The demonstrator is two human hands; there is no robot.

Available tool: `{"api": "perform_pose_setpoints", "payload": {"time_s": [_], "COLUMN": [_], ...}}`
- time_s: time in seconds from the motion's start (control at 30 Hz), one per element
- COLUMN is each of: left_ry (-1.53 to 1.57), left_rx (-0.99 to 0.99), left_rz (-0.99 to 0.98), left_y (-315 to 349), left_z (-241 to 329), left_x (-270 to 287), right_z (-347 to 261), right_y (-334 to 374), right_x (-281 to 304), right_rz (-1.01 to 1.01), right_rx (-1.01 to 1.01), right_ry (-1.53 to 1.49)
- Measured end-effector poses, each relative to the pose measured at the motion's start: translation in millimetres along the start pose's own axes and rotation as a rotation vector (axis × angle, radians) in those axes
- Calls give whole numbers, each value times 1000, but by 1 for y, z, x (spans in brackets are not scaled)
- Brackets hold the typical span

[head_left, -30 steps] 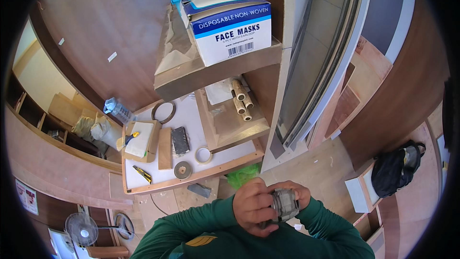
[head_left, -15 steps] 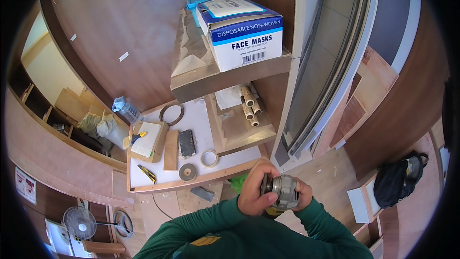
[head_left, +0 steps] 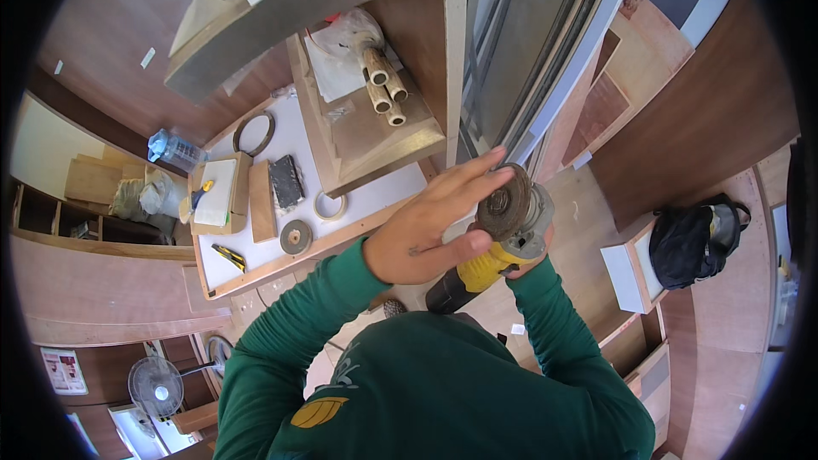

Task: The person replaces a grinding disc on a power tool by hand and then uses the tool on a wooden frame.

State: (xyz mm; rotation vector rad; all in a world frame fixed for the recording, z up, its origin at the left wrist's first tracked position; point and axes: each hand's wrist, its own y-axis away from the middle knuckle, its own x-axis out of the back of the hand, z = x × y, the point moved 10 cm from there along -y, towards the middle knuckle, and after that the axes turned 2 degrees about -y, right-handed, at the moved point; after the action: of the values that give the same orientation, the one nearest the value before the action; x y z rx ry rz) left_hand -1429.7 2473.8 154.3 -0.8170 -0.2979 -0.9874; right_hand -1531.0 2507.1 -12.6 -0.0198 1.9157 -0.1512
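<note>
A yellow and black angle grinder (head_left: 486, 271) with a grey metal head is in front of my chest, its worn, dark round disc facing up. My right hand (head_left: 535, 266), partly hidden behind the grinder's head, grips it from beneath. Across the disc's left side lies my left hand (head_left: 422, 226), fingers stretched out and thumb apart, its fingertips touching the disc (head_left: 504, 203). On the white-topped table (head_left: 345, 238) beyond my left arm lie a dark grinding disc (head_left: 296, 237), a masking tape roll (head_left: 317, 208), a yellow utility knife (head_left: 228, 257) and a black block (head_left: 286, 181).
A shelf unit (head_left: 383, 158) stands over the table, holding several brown rolls (head_left: 376, 68). At the table's far left are a water bottle (head_left: 176, 152) and a cardboard box (head_left: 236, 217). Glass panels (head_left: 545, 25) lean ahead. A black backpack (head_left: 690, 243) sits at right; a fan (head_left: 156, 385) stands at lower left.
My view has tilted down and shifted right. The grinder has turned so its disc faces up, and my left hand has opened from its curled grip to lie against the disc.
</note>
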Motion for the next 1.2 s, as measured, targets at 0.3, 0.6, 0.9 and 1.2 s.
{"api": "perform_pose_setpoints", "payload": {"time_s": [0.3, 0.6, 0.9, 1.2], "left_ry": [38, 137, 105, -116], "left_rx": [349, 208, 110, 21], "left_rz": [-199, -160, -12, 53], "left_y": [6, -3, -3, -3], "left_z": [-30, -28, -15, -9], "left_x": [-20, -33, -30, -35], "right_z": [-34, -19, 7, 20], "right_y": [23, 15, 14, 13], "right_x": [34, 40, 83, 42], "right_rz": [256, 82, 220, 99], "right_rx": [196, 182, 66, -100], "right_ry": [823, 525, 34, 130]}}
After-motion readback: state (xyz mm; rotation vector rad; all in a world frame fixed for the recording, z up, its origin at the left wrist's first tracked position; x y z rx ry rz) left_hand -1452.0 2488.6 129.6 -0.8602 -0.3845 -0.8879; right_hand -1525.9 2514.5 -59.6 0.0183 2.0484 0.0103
